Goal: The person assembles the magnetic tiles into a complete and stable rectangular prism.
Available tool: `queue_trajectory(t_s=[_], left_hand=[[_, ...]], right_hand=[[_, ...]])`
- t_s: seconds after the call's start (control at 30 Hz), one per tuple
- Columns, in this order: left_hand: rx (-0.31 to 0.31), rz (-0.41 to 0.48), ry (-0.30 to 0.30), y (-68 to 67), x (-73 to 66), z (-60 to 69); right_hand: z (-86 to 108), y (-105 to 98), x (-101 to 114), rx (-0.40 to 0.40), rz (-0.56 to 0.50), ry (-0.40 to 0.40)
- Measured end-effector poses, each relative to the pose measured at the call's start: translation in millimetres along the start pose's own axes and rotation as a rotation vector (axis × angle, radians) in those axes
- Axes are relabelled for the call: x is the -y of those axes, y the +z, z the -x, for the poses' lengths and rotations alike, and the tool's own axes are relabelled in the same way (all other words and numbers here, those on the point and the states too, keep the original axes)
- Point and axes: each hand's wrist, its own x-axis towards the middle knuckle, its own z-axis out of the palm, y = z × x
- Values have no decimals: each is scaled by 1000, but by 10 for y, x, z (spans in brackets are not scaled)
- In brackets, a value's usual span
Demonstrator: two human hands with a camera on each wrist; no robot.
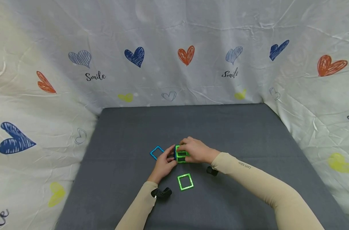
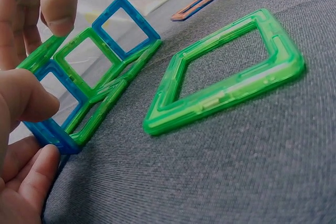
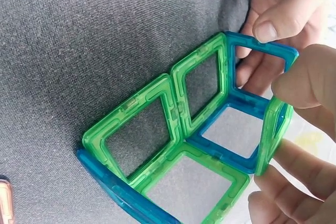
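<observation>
My left hand (image 1: pixel 162 165) pinches an upright blue square magnetic tile (image 3: pixel 262 44) at the end of a tile structure, thumb on one face and fingers behind. My right hand (image 1: pixel 198 150) pinches a green square tile (image 3: pixel 273 135) between thumb and fingers, touching the structure's blue side. The structure has two green frames (image 3: pixel 142 129) side by side, a green frame (image 2: pixel 89 59) and blue frames joined along their edges. A blue frame (image 2: pixel 126 27) stands at its far end. In the head view the hands partly cover the structure.
A loose green square tile (image 1: pixel 185 182) lies on the grey cloth table (image 1: pixel 128 127) nearer the body. A loose blue tile (image 1: pixel 156 152) is left of the left hand. An orange tile (image 2: pixel 197 6) lies beyond the structure. Fabric with printed hearts surrounds the table.
</observation>
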Motion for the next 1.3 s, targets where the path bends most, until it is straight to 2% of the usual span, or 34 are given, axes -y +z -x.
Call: queue_trajectory(t_s=[0.43,0.73,0.97,1.3], left_hand=[[9,-6,0,-10,-2,0],[6,-5,4,-7,8,9],[2,-32,-11,6,-7,9],[4,-2,-15,-1,-27,15]], right_hand=[[6,31,-15,-19,1,-1],[-1,7,-1,-1,5,12],[12,0,9,-17,5,7],[29,-16,16,-23,-7,-7]])
